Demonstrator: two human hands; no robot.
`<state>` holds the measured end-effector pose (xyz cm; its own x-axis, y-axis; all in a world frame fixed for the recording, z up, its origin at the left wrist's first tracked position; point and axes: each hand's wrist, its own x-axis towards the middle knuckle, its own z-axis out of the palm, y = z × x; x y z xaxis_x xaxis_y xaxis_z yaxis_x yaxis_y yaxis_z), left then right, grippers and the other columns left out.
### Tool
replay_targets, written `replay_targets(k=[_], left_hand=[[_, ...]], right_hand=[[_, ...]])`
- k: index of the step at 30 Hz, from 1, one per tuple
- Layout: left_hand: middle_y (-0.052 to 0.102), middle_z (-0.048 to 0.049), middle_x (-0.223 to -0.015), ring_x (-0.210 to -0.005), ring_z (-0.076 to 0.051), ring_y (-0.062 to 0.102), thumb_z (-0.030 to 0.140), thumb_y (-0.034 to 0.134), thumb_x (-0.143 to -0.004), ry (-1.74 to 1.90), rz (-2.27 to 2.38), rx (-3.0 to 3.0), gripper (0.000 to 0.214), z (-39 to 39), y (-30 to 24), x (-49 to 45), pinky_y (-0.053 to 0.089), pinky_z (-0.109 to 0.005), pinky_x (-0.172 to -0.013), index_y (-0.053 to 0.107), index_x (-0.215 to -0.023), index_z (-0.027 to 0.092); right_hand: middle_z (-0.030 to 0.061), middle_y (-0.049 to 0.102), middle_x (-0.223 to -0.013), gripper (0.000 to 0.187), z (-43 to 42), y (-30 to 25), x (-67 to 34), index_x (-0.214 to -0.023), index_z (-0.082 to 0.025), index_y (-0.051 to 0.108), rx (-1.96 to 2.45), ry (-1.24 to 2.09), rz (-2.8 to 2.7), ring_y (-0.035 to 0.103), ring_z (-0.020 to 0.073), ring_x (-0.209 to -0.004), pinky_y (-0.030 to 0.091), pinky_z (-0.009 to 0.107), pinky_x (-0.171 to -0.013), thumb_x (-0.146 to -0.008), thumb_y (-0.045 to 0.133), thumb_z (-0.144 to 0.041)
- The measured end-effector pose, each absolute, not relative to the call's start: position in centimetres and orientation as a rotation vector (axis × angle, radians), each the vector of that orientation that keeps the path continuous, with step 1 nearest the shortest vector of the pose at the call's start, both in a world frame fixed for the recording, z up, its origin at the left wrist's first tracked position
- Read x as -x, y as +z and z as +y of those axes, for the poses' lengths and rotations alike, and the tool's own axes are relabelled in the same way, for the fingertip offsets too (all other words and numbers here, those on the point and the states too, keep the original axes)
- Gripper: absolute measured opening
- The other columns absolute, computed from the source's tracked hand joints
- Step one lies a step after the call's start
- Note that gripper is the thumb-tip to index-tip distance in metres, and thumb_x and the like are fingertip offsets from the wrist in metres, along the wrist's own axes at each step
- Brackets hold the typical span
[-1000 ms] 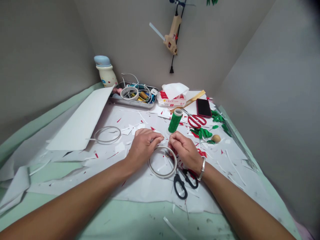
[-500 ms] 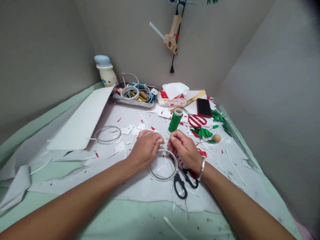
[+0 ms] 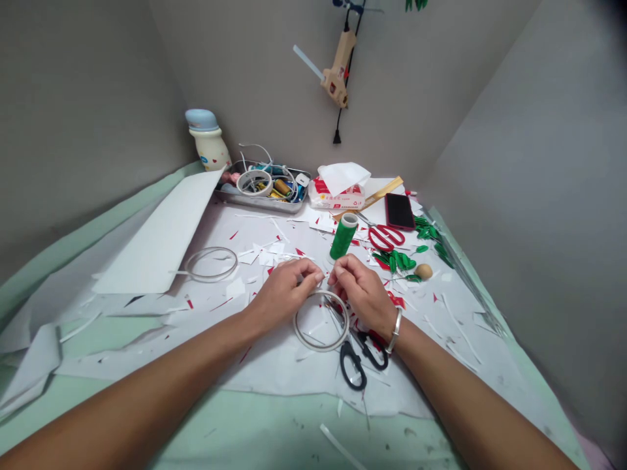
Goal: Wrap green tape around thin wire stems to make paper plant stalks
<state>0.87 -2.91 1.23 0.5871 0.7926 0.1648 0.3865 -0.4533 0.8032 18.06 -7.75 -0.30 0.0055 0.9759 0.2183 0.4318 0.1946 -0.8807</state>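
My left hand and my right hand meet over the white paper, both pinched on the far edge of a white ring. The ring hangs tilted between them, its near edge close to the paper. Black-handled scissors lie just under the ring and my right wrist, which wears a silver bangle. A green thread spool stands upright just beyond my fingers.
A second white ring lies to the left beside a large white card. Red scissors, a phone, green leaves, a tissue pack and a metal tray sit at the back. A glue gun hangs on the wall.
My left fingers have lifted and reached slightly right, pinching the ring's top edge beside my right fingers. The ring has tilted up a little.
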Motion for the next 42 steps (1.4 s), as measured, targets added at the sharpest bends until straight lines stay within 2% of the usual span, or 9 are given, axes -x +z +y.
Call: replay_targets(k=[7, 11, 15, 24, 29, 32, 35, 39, 42], left_hand=[[0.064, -0.0008, -0.085, -0.089, -0.019, 0.054, 0.032, 0.047, -0.088, 0.800, 0.973, -2.291, 0.023, -2.8, 1.0, -0.9, 0.036, -0.035, -0.087, 0.065, -0.080, 0.021], [0.063, -0.0022, -0.082, -0.086, -0.019, 0.053, 0.032, 0.042, -0.090, 0.764, 1.037, -2.347, 0.027, -2.6, 0.9, -1.0, 0.036, -0.036, -0.084, 0.063, -0.078, 0.020], [0.064, -0.0019, -0.084, -0.086, -0.019, 0.054, 0.032, 0.042, -0.090, 0.780, 1.060, -2.314, 0.027, -2.5, 1.0, -1.0, 0.036, -0.036, -0.085, 0.063, -0.079, 0.020], [0.066, -0.0011, -0.084, -0.087, -0.019, 0.056, 0.033, 0.043, -0.088, 0.813, 1.073, -2.253, 0.027, -2.4, 0.8, -0.9, 0.036, -0.036, -0.088, 0.065, -0.082, 0.020], [0.069, -0.0020, -0.088, -0.088, -0.020, 0.058, 0.036, 0.045, -0.087, 0.806, 1.075, -2.172, 0.028, -2.0, 1.0, -0.8, 0.038, -0.035, -0.087, 0.068, -0.084, 0.021], [0.069, -0.0014, -0.086, -0.088, -0.020, 0.058, 0.037, 0.047, -0.086, 0.835, 1.081, -2.118, 0.026, -2.0, 1.1, -0.8, 0.038, -0.035, -0.088, 0.068, -0.084, 0.021], [0.068, -0.0002, -0.080, -0.087, -0.019, 0.058, 0.038, 0.048, -0.086, 0.846, 1.059, -2.102, 0.025, -2.3, 1.2, -0.8, 0.038, -0.034, -0.088, 0.066, -0.083, 0.021], [0.067, 0.0011, -0.078, -0.085, -0.018, 0.057, 0.035, 0.045, -0.088, 0.799, 0.977, -2.140, 0.024, -2.8, 1.3, -0.8, 0.037, -0.033, -0.088, 0.064, -0.080, 0.021], [0.066, 0.0002, -0.081, -0.086, -0.019, 0.057, 0.033, 0.043, -0.087, 0.765, 0.956, -2.162, 0.025, -2.8, 1.3, -0.9, 0.037, -0.034, -0.089, 0.062, -0.076, 0.020]], right_hand=[[-0.0037, 0.058, -0.065, 0.017, -7.8, -0.4, -18.1, -0.092, -0.022, 0.053, 1.415, 0.763, -1.541, 0.056, 0.0115, -0.056, 0.044, 0.025, -0.060, -0.094, 0.038, -0.031], [0.0023, 0.061, -0.097, 0.019, -7.9, 0.1, -17.9, -0.105, -0.021, 0.052, 1.450, 0.516, -1.490, 0.054, 0.0098, -0.059, 0.044, 0.026, -0.060, -0.088, 0.049, -0.029], [0.0002, 0.057, -0.077, 0.010, -8.2, 0.3, -17.5, -0.082, -0.020, 0.056, 1.427, 0.345, -1.630, 0.051, 0.0115, -0.062, 0.042, 0.025, -0.061, -0.083, 0.057, -0.030], [-0.0003, 0.063, -0.071, 0.014, -8.0, -0.7, -17.4, -0.080, -0.020, 0.061, 1.443, 0.723, -1.683, 0.055, 0.0122, -0.064, 0.044, 0.024, -0.061, -0.083, 0.058, -0.033], [-0.0022, 0.059, -0.067, 0.014, -8.0, -0.7, -17.7, -0.081, -0.018, 0.061, 1.366, 1.011, -1.647, 0.053, 0.0105, -0.060, 0.043, 0.022, -0.058, -0.082, 0.058, -0.032], [-0.0026, 0.057, -0.066, 0.012, -7.9, -0.4, -17.7, -0.082, -0.018, 0.058, 1.391, 1.019, -1.611, 0.052, 0.0106, -0.059, 0.042, 0.022, -0.056, -0.082, 0.056, -0.031], [0.0006, 0.060, -0.081, 0.014, -7.9, -0.1, -17.6, -0.091, -0.019, 0.057, 1.399, 0.794, -1.563, 0.055, 0.0119, -0.067, 0.046, 0.024, -0.061, -0.080, 0.058, -0.027], [0.0071, 0.057, -0.118, 0.040, -7.7, 0.0, -17.6, -0.120, -0.022, 0.052, 1.310, 0.666, -1.537, 0.059, 0.0117, -0.078, 0.049, 0.026, -0.069, -0.080, 0.056, -0.020], [0.0058, 0.064, -0.112, 0.043, -7.6, -0.2, -17.8, -0.126, -0.023, 0.051, 1.261, 0.803, -1.595, 0.061, 0.0119, -0.076, 0.050, 0.027, -0.072, -0.083, 0.054, -0.020]])
